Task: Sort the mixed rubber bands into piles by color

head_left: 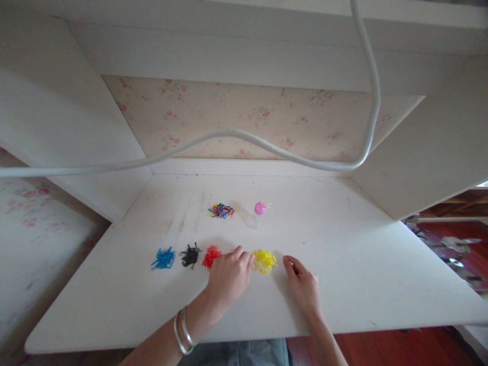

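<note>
My left hand (230, 277), with two silver bangles on the wrist, is closed, fingertips down at the left edge of a pile of yellow rubber bands (264, 261). A trace of pink shows behind its knuckles, mostly hidden. My right hand (304, 288) is just right of the yellow pile, thumb and forefinger pinched together; whatever they hold is too small to tell. Left of my left hand lie piles of red bands (211, 256), black bands (189, 255) and blue bands (163, 258). Farther back is a mixed-colour pile (221, 210).
A clear container (250, 220) lies beside the mixed pile, with a round pink lid-like piece (261, 207) behind it. White panels border the white desk (343, 264) at left, right and back. A white cable (236, 133) crosses the view above it.
</note>
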`<action>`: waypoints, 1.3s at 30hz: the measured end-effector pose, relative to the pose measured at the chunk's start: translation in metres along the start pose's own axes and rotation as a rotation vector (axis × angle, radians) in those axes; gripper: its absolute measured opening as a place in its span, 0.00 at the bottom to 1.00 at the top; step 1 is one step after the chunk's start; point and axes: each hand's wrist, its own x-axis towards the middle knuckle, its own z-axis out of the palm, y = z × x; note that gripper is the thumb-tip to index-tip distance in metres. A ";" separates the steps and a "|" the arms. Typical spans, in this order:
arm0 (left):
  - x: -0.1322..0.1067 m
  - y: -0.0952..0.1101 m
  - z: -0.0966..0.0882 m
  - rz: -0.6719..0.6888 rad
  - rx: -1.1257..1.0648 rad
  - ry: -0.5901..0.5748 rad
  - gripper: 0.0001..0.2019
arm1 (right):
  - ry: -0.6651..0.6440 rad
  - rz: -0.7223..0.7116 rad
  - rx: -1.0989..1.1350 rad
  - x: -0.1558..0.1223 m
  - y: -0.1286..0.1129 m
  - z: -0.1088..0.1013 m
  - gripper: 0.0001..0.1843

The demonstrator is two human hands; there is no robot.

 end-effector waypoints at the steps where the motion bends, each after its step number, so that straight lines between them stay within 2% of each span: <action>1: -0.004 -0.009 -0.004 -0.023 -0.015 0.028 0.17 | -0.001 -0.001 -0.002 0.000 0.000 0.000 0.29; 4: -0.026 -0.041 -0.013 -0.135 -0.054 0.151 0.16 | 0.008 -0.018 -0.019 0.002 0.002 0.001 0.29; 7: -0.058 -0.074 -0.015 -0.248 -0.047 0.233 0.15 | 0.020 -0.064 -0.041 -0.002 0.005 0.001 0.27; 10: -0.096 -0.104 -0.009 -0.341 -0.038 0.286 0.15 | 0.016 -0.196 -0.085 -0.017 0.004 0.004 0.26; 14: -0.136 -0.137 0.000 -0.440 0.041 0.319 0.14 | -0.128 -0.441 -0.271 -0.045 -0.009 0.014 0.22; 17: -0.148 -0.153 0.004 -0.540 0.121 0.313 0.14 | -0.257 -0.475 -0.511 -0.054 -0.027 0.021 0.19; 20: -0.147 -0.159 0.003 -0.620 0.181 0.288 0.14 | -0.304 -0.424 -0.659 -0.051 -0.042 0.023 0.18; 24: -0.141 -0.158 0.002 -0.705 0.221 0.234 0.13 | -0.295 -0.342 -0.719 -0.044 -0.049 0.021 0.19; 32: -0.142 -0.157 0.002 -0.705 0.228 0.221 0.13 | -0.275 -0.319 -0.624 -0.058 -0.042 0.020 0.20; 39: -0.142 -0.154 0.001 -0.730 0.232 0.184 0.13 | -0.212 -0.230 -0.657 -0.053 -0.041 0.021 0.20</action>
